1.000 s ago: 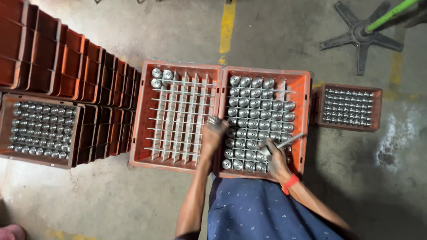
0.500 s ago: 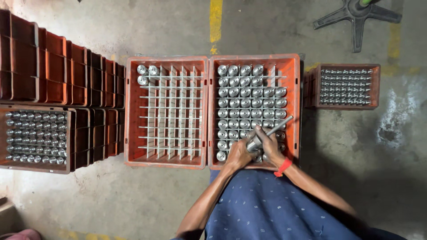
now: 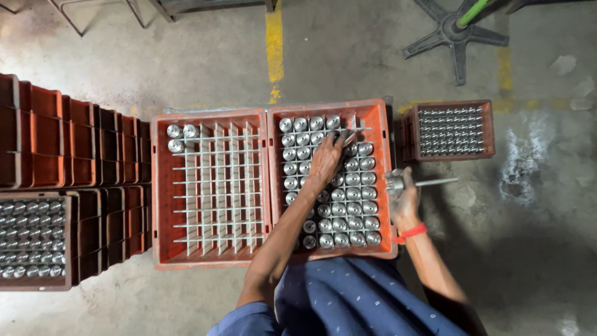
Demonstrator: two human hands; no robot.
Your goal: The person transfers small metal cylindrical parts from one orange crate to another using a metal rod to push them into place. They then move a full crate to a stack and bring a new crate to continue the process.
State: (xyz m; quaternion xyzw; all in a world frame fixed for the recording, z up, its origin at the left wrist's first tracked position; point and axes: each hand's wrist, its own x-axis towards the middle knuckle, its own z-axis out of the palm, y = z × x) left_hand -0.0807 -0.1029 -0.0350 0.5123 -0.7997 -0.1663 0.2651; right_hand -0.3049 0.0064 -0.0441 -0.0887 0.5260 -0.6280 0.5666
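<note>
Concrete floor (image 3: pixel 348 56), two orange crates side by side. The left hand (image 3: pixel 328 157) has moved up over the far rows of metal cylinders (image 3: pixel 354 199) in the right crate (image 3: pixel 382 124), fingers spread. The right hand (image 3: pixel 404 198) has swung out past the rim, closed on a metal rod tool (image 3: pixel 429 182).

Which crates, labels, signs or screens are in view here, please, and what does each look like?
No labels, signs or screens show.
Right crate: centre, orange, rectangular, mostly full of silver cylinders; left hand reaches in.
Left crate: beside it, orange, white grid, nearly empty.
Small crate: far right, reddish-brown, filled.
Right hand: holds a metal part.

Dim, sharp, shadowed lower right
</note>
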